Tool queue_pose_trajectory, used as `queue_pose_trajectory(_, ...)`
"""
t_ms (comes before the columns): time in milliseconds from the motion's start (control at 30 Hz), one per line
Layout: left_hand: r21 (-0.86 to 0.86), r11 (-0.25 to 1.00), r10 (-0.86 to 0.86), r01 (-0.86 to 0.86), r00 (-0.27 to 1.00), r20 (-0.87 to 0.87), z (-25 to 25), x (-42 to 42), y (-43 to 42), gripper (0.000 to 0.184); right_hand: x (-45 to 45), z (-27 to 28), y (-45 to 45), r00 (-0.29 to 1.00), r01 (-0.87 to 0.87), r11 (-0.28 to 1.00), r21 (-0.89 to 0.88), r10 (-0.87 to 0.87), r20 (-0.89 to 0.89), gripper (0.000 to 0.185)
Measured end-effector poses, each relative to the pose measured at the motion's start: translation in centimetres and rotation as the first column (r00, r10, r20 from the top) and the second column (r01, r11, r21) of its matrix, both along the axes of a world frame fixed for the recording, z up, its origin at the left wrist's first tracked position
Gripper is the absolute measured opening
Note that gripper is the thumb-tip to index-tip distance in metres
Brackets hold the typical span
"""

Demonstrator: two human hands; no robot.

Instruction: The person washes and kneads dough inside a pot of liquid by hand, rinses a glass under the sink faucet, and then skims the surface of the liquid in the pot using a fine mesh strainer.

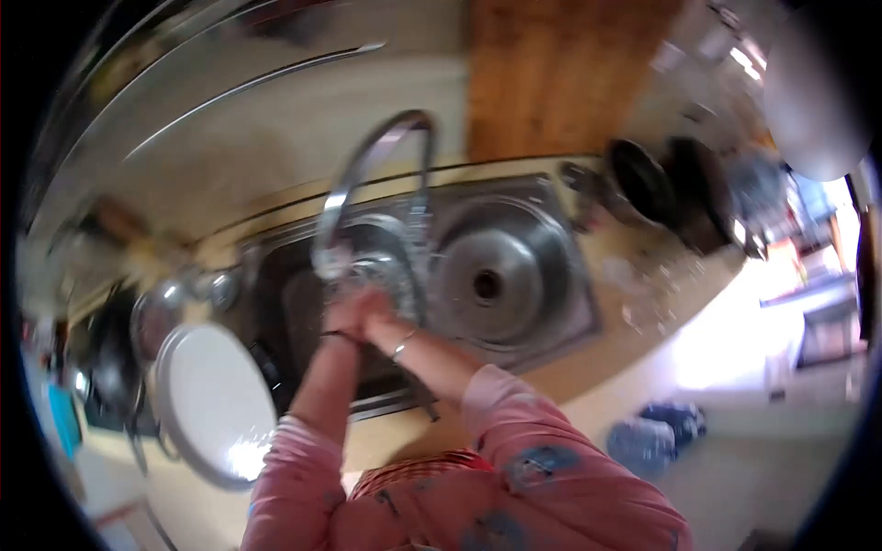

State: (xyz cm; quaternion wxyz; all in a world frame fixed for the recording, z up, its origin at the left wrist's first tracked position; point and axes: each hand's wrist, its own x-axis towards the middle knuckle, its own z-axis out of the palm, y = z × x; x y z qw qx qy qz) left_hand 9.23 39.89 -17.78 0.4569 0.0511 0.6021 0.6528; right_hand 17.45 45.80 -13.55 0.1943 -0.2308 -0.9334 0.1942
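My left hand (342,314), with a dark band at the wrist, and my right hand (375,309), with a silver bracelet, meet over the left basin of the steel sink (579,303). Just above them is the mouth of a tall curved faucet (418,119), and water seems to splash around the hands. Motion blur smears the fingers, so their pose and anything between them cannot be made out. The hands and forearms cover part of the left basin.
A round right basin (533,266) with a dark drain lies beside the hands. Left of the sink is a large white round lid or plate (211,395). Dark pans (638,184) stand at the right, near a wooden panel (560,83). Large plastic bottles (643,444) sit on the floor.
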Motion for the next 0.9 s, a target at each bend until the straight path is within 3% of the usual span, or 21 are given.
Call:
queue_pose_trajectory(33, -0.215, 0.963, -0.159, 0.161, 0.987, 0.027, -3.6, -4.1, -1.3, 0.021, 1.4, 5.1, -0.6, 0.999, -0.035, 0.995, -0.097, 0.037, 0.019, 0.016)
queue_pose_trajectory(67, -0.228, 0.97, 0.176, -0.079, 0.879, 0.444, 4.7, -1.9, -0.6, 0.021, 2.9, 7.9, -0.7, 0.996, -0.084, 0.976, -0.2, 0.09, 0.023, 0.015)
queue_pose_trajectory(100, -0.362, 0.916, 0.234, -0.172, 0.963, 0.136, 10.2, -1.0, -0.6, 0.016, 4.9, 8.0, 0.3, 0.998, -0.041, 0.983, -0.179, 0.048, 0.033, 0.015)
queue_pose_trajectory(133, -0.333, 0.93, 0.147, -0.154, 0.988, -0.048, 9.6, -1.9, -1.4, 0.014, 6.9, 8.3, 0.9, 0.984, 0.127, 0.877, -0.464, -0.171, -0.054, 0.017)
queue_pose_trajectory(167, -0.243, 0.962, 0.051, -0.124, 0.957, -0.285, 6.7, -2.8, -2.1, 0.018, 9.0, 8.7, 1.3, 0.917, 0.217, 0.655, -0.724, -0.391, -0.079, 0.02)
queue_pose_trajectory(233, -0.253, 0.961, 0.045, -0.108, 0.969, -0.244, 8.5, -2.0, -1.9, 0.02, 16.0, 12.2, 3.6, 0.853, 0.396, 0.61, -0.686, -0.52, 0.029, 0.027)
queue_pose_trajectory(267, -0.277, 0.955, 0.045, -0.101, 0.979, -0.2, 9.9, -1.5, -2.1, 0.021, 18.9, 11.3, 5.1, 0.762, 0.512, 0.638, -0.575, -0.647, -0.039, 0.03)
queue_pose_trajectory(333, -0.313, 0.948, -0.018, -0.056, 0.973, -0.229, 12.7, -0.9, -1.6, 0.022, 25.8, 9.8, 8.8, 0.559, 0.7, 0.404, -0.588, -0.823, 0.099, 0.03)
queue_pose_trajectory(367, -0.258, 0.965, -0.065, 0.049, 0.997, -0.053, 14.0, -0.9, -1.3, 0.021, 28.6, 9.4, 10.3, 0.443, 0.641, 0.384, -0.665, -0.892, -0.089, 0.027)
queue_pose_trajectory(400, -0.186, 0.972, -0.122, 0.144, 0.985, 0.123, 14.8, -0.8, -0.9, 0.02, 31.9, 10.0, 11.5, 0.403, 0.69, 0.514, -0.51, -0.857, -0.32, 0.021)
queue_pose_trajectory(433, -0.185, 0.972, -0.123, 0.144, 0.985, 0.119, 14.6, -0.6, -0.2, 0.02, 35.6, 10.1, 13.2, 0.247, 0.8, 0.353, -0.485, -0.931, -0.269, 0.022)
queue_pose_trajectory(500, 0.07, 0.998, -0.016, 0.0, 0.974, 0.226, 13.9, -0.2, 0.9, 0.019, 41.6, 11.5, 15.2, -0.067, 0.932, 0.067, -0.355, -0.934, -0.352, 0.028)
queue_pose_trajectory(533, 0.069, 0.998, -0.012, -0.003, 0.976, 0.219, 14.5, 0.1, 1.1, 0.019, 44.1, 11.2, 16.2, -0.11, 0.984, -0.038, -0.174, -0.898, -0.425, 0.03)
queue_pose_trajectory(567, 0.126, 0.992, -0.048, 0.015, 0.963, 0.265, 15.5, 0.6, 1.1, 0.019, 46.0, 10.8, 17.2, -0.13, 0.988, -0.154, 0.006, -0.855, -0.502, 0.033)
queue_pose_trajectory(600, 0.182, 0.983, -0.084, 0.027, 0.947, 0.309, 16.0, 0.8, 0.9, 0.019, 47.8, 11.0, 17.9, -0.123, 0.99, -0.143, 0.003, -0.859, -0.498, 0.033)
queue_pose_trajectory(667, 0.201, 0.98, -0.057, -0.005, 0.951, 0.303, 15.2, 0.3, 0.3, 0.021, 48.9, 12.4, 19.1, 0.066, 0.821, 0.033, -0.569, -0.997, 0.037, 0.038)
queue_pose_trajectory(700, 0.146, 0.988, -0.092, 0.057, 0.964, 0.25, 15.1, 0.3, -0.1, 0.02, 48.5, 13.4, 19.0, 0.145, 0.595, 0.072, -0.8, -0.989, 0.019, 0.03)
queue_pose_trajectory(733, 0.085, 0.99, -0.125, 0.111, 0.972, 0.197, 14.9, 0.1, -0.6, 0.02, 49.0, 13.2, 19.3, 0.165, 0.589, 0.08, -0.804, -0.986, 0.023, 0.03)
queue_pose_trajectory(800, -0.123, 0.975, -0.187, 0.183, 0.982, -0.018, 14.5, 0.7, -1.5, 0.019, 49.6, 11.4, 19.1, 0.234, 0.334, 0.085, -0.939, -0.972, -0.005, 0.027)
queue_pose_trajectory(867, -0.254, 0.948, -0.275, 0.19, 0.893, -0.357, 10.9, 0.4, -3.3, 0.023, 47.1, 11.7, 16.2, 0.353, 0.305, 0.244, -0.921, -0.927, -0.129, 0.032)
queue_pose_trajectory(900, -0.336, 0.934, -0.285, 0.123, 0.824, -0.49, 10.9, 1.0, -4.1, 0.023, 45.2, 12.8, 14.8, 0.354, 0.514, 0.194, -0.836, -0.935, 0.001, 0.033)
